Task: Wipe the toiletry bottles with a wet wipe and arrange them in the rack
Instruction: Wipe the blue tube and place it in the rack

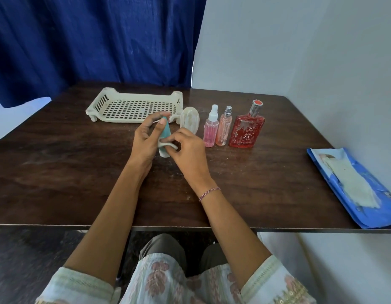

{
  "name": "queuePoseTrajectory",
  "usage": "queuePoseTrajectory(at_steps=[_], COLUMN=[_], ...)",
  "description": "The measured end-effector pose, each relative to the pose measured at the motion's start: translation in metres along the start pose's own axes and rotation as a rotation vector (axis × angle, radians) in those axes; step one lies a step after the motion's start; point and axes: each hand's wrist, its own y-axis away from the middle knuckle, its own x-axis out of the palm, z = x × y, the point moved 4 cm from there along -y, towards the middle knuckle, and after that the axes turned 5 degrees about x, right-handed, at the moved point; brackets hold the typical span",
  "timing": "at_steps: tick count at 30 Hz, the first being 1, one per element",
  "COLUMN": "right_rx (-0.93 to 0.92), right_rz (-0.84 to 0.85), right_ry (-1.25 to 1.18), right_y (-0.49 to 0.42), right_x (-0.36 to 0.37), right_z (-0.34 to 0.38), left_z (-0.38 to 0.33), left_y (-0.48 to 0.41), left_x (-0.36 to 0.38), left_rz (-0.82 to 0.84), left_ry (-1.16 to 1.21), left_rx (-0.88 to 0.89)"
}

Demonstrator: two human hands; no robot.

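My left hand (pixel 146 139) grips a teal tube (pixel 165 130) with a white cap, held tilted above the table's middle. My right hand (pixel 188 150) pinches a white wet wipe (pixel 168 145) wrapped round the tube's lower end. Behind them stands the cream plastic rack (pixel 115 95), with nothing in it. To the right stand a clear oval case (pixel 190 120), a pink spray bottle (pixel 211 128), a peach spray bottle (pixel 224 127) and a red perfume bottle (pixel 247 128).
A blue wet-wipe pack (pixel 352 187) lies open at the table's right edge, a wipe showing on top. The dark wooden table (pixel 58 161) meets a blue curtain behind and a grey wall on the right. My knees sit under the front edge.
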Motion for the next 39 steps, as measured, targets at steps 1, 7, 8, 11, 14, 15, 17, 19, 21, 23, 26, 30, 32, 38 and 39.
queuePoseTrajectory(at_steps=[1, 7, 8, 11, 14, 15, 17, 19, 21, 23, 26, 30, 32, 38, 39], right_rx=[0.015, -0.025, -0.016, 0.025, -0.022, -0.037, -0.028, 0.012, 0.033, 0.041, 0.06, 0.136, 0.189, 0.155, 0.164], right_rz=[0.04, -0.011, -0.011, 0.032, 0.009, -0.005, 0.004, 0.051, 0.096, 0.116, 0.114, 0.118, 0.122, -0.099, -0.062], right_ry=[0.015, 0.027, 0.029, 0.045, 0.027, 0.017, 0.02, 0.033, 0.043, 0.058, 0.129, 0.186, 0.161, -0.032, -0.036], right_y=[0.001, -0.001, -0.001, 0.002, 0.003, 0.002, 0.001, 0.002, 0.004, 0.005, 0.006, 0.007, 0.006, 0.002, 0.002], right_x=[0.003, 0.003, 0.002, 0.001, -0.002, -0.003, -0.004, -0.002, 0.001, 0.003, 0.002, -0.001, -0.002, -0.015, -0.011], right_z=[-0.001, 0.012, 0.01, 0.002, 0.007, 0.008, 0.006, 0.002, -0.001, -0.001, -0.001, -0.007, -0.01, -0.004, -0.006], left_z=[0.001, 0.001, 0.001, 0.004, 0.005, 0.005, 0.004, 0.003, 0.003, 0.004, 0.004, 0.004, 0.004, 0.001, 0.002], left_y=[0.001, -0.003, -0.004, -0.002, -0.001, -0.001, -0.002, -0.002, -0.001, -0.001, 0.0, 0.001, 0.001, 0.001, 0.002], left_x=[-0.002, -0.007, -0.005, -0.001, -0.001, -0.001, 0.001, 0.002, 0.002, 0.001, 0.0, 0.001, 0.001, 0.003, 0.003], left_rz=[0.001, -0.011, -0.005, -0.002, -0.007, -0.009, -0.008, -0.009, -0.012, -0.015, -0.009, 0.003, -0.001, 0.024, 0.026], left_ry=[-0.004, -0.029, -0.033, -0.041, -0.042, -0.043, -0.057, -0.074, -0.091, -0.097, -0.099, -0.1, -0.099, -0.094, -0.092], left_rx=[0.0, 0.042, 0.042, 0.032, 0.034, 0.035, 0.037, 0.046, 0.054, 0.055, 0.055, 0.051, 0.058, 0.044, 0.044])
